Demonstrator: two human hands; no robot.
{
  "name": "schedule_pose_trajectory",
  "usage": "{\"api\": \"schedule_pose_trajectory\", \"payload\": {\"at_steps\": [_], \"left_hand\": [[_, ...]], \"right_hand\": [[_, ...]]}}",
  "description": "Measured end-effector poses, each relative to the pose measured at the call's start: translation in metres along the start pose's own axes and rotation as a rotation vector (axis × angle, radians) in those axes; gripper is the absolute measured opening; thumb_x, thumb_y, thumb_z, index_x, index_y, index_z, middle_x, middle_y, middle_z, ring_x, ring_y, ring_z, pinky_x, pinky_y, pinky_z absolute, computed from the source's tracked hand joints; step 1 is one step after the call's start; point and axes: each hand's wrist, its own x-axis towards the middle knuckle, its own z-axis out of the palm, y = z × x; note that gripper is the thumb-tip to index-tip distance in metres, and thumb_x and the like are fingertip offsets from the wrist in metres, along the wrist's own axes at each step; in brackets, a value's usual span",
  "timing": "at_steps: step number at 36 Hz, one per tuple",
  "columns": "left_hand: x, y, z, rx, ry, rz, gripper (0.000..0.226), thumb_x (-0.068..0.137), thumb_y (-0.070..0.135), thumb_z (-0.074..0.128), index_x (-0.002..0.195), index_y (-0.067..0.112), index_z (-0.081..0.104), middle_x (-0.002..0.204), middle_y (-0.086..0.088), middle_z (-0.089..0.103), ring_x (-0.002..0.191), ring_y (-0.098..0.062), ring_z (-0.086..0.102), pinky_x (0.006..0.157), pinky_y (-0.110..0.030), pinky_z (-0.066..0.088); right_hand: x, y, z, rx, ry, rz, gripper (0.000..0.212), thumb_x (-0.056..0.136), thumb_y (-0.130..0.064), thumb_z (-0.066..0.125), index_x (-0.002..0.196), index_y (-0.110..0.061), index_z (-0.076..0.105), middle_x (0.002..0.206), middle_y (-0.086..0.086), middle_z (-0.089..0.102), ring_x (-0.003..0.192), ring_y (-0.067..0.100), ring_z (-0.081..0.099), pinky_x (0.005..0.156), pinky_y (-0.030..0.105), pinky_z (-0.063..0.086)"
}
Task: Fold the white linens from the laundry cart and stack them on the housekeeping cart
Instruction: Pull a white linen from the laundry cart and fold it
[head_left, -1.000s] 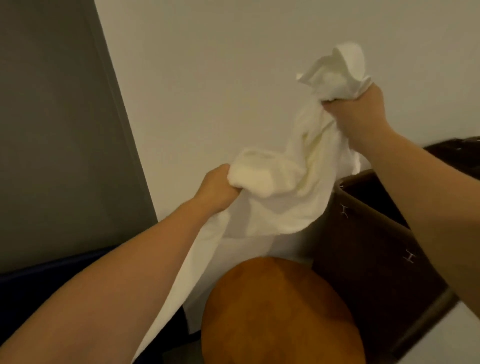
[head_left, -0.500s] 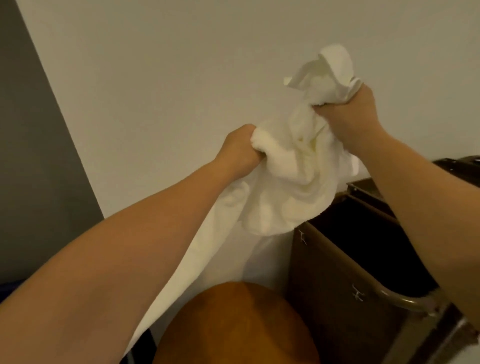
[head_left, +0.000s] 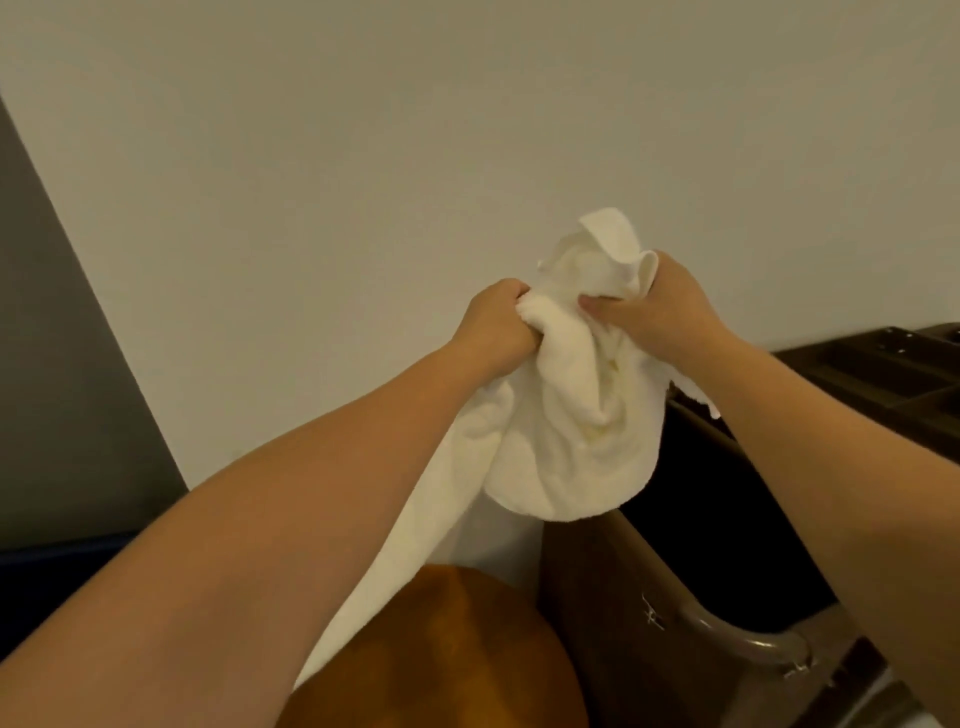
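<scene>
Grip, two hands, both closed on one item: my left hand (head_left: 496, 325) is a fist round a bunched fold of the white cloth (head_left: 576, 431), and my right hand (head_left: 657, 306) is clenched on the same cloth just beside it, thumb pressed into the fabric, with a loose corner standing up above the knuckles. Cloth: held in the air in front of the pale wall (head_left: 363, 156), a rounded pouch sagging below both fists, a long tail running down under my left forearm. Cart (head_left: 613, 587): brown-walled, dark inside, lower right, with a curved rail (head_left: 748, 644) at its near corner; the pouch hangs above its left rim. Round orange surface (head_left: 441, 654): bottom centre, beside the cart, the cloth's tail passing its left edge. Dark compartmented tray (head_left: 883, 374): far right, beyond my right forearm. Grey panel (head_left: 62, 364): left edge.
</scene>
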Motion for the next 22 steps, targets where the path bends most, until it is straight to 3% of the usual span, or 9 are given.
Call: {"api": "schedule_pose_trajectory", "payload": {"at_steps": [5, 8, 11, 13, 17, 19, 22], "left_hand": [[-0.004, -0.01, 0.025, -0.133, -0.058, -0.069, 0.025, 0.08, 0.011, 0.064, 0.101, 0.018, 0.051, 0.087, 0.012, 0.051, 0.076, -0.003, 0.05, 0.059, -0.017, 0.039], [-0.016, -0.036, 0.029, -0.18, -0.08, -0.141, 0.033, 0.079, 0.01, 0.063, 0.107, 0.017, 0.045, 0.093, 0.008, 0.049, 0.078, -0.006, 0.048, 0.061, -0.019, 0.038], [-0.028, -0.065, 0.023, -0.18, -0.109, -0.193, 0.035, 0.079, 0.007, 0.06, 0.108, 0.017, 0.043, 0.094, 0.004, 0.05, 0.08, -0.012, 0.05, 0.06, -0.021, 0.037], [-0.037, -0.082, 0.013, -0.177, -0.138, -0.207, 0.04, 0.077, 0.007, 0.064, 0.109, 0.017, 0.042, 0.094, 0.004, 0.05, 0.081, -0.013, 0.051, 0.059, -0.021, 0.038], [-0.066, -0.122, -0.016, -0.212, -0.156, -0.221, 0.059, 0.071, 0.021, 0.082, 0.113, 0.019, 0.04, 0.097, 0.008, 0.049, 0.079, -0.006, 0.049, 0.062, -0.017, 0.038], [-0.089, -0.151, -0.027, -0.255, -0.183, -0.259, 0.07, 0.07, 0.025, 0.084, 0.121, 0.023, 0.036, 0.108, 0.008, 0.051, 0.089, -0.003, 0.054, 0.07, -0.016, 0.043], [-0.135, -0.205, -0.031, -0.296, -0.256, -0.37, 0.086, 0.07, 0.034, 0.084, 0.136, 0.029, 0.029, 0.124, 0.009, 0.049, 0.107, -0.009, 0.055, 0.087, -0.028, 0.05]], "right_hand": [[-0.012, 0.013, -0.005, 0.004, -0.148, 0.011, 0.055, 0.059, -0.059, 0.081, 0.101, -0.026, 0.066, 0.091, -0.006, 0.071, 0.083, 0.012, 0.068, 0.076, 0.042, 0.057], [-0.029, 0.018, 0.02, -0.112, -0.3, 0.061, 0.091, 0.038, -0.076, 0.082, 0.112, -0.03, 0.057, 0.1, -0.011, 0.067, 0.089, 0.009, 0.065, 0.079, 0.039, 0.055], [-0.048, 0.023, 0.062, -0.199, -0.381, 0.12, 0.105, 0.038, -0.072, 0.083, 0.123, -0.027, 0.041, 0.107, -0.012, 0.056, 0.094, 0.011, 0.058, 0.08, 0.038, 0.053], [-0.055, 0.022, 0.091, -0.193, -0.356, 0.103, 0.1, 0.041, -0.068, 0.081, 0.123, -0.025, 0.043, 0.106, -0.009, 0.058, 0.093, 0.013, 0.06, 0.079, 0.04, 0.055], [-0.06, 0.004, 0.134, -0.265, -0.352, 0.033, 0.07, 0.063, -0.047, 0.081, 0.116, -0.018, 0.047, 0.099, -0.004, 0.059, 0.089, 0.017, 0.059, 0.075, 0.037, 0.051], [-0.061, -0.007, 0.148, -0.301, -0.37, 0.002, 0.061, 0.067, -0.043, 0.079, 0.114, -0.018, 0.048, 0.098, -0.002, 0.059, 0.089, 0.021, 0.058, 0.073, 0.037, 0.05], [-0.061, -0.021, 0.169, -0.312, -0.376, -0.024, 0.057, 0.069, -0.041, 0.078, 0.112, -0.017, 0.049, 0.097, 0.001, 0.059, 0.088, 0.023, 0.057, 0.073, 0.037, 0.048]]}}
